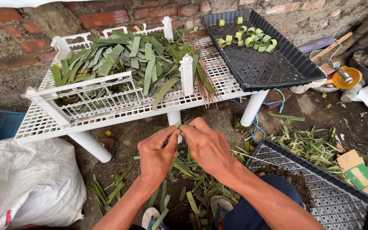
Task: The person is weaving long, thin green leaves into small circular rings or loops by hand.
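— Leaf strip [178,125], the small green one at the centre of the frame: who has it?

— Both hands. The left hand [157,154] and the right hand [207,145] meet just below the white rack's edge, fingertips pinched together on the strip. Only a sliver of green shows between the thumbs; the rest is hidden by the fingers.

— So the fingers are closed?

— Narrow, pressed onto the strip from both sides — knuckles toward the camera.

— What is above the hands?

— A white plastic rack [35,125] on short round legs, running across the upper left and middle. On it lies a pile of long green leaves [124,64], partly fenced by a low white frame, with a bundle of thin brown sticks [205,72] just beside it on the right.

— And the upper right?

— A black perforated tray [273,68] rests tilted on the rack's right end. Green leaf rings [252,38] sit in its far corner, close together.

— Lower down?

— A second black tray [341,200] at the lower right, holding some dark soil [292,179] near its left rim. Leaf scraps [307,145] cover the ground between the trays and under the hands. A white sack [26,183] fills the lower left.
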